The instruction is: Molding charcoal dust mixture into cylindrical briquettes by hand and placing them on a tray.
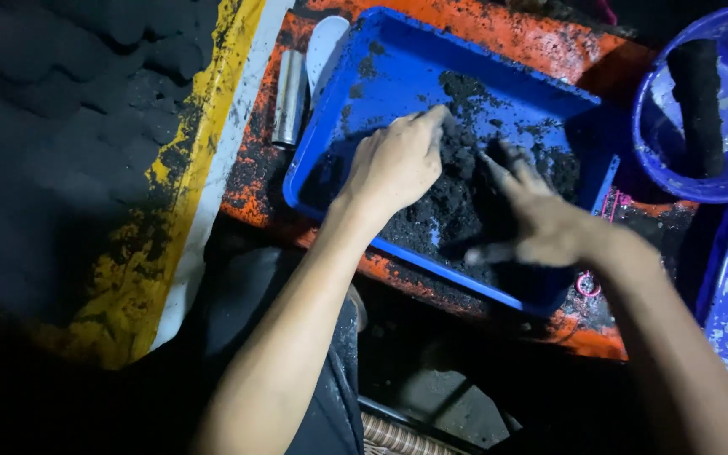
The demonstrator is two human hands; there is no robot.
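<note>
Head view, hands (pixel 465 194) in black powder (pixel 457 211), tray (pixel 398 67) angled diagonally

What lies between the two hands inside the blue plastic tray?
In the head view, a heap of black crumbly powder lies between the left hand and right hand, inside the blue plastic tray.

At about ten o'clock a metal cylinder (pixel 290 98) lies on the orange, black-stained surface (pixel 256 173), just beside a white flat piece (pixel 327 44). At two o'clock a round blue basin (pixel 701 101) holds a dark roll (pixel 699 101). At nine o'clock a yellow-edged board (pixel 183 181) carries dark lumps (pixel 69 109).
</note>
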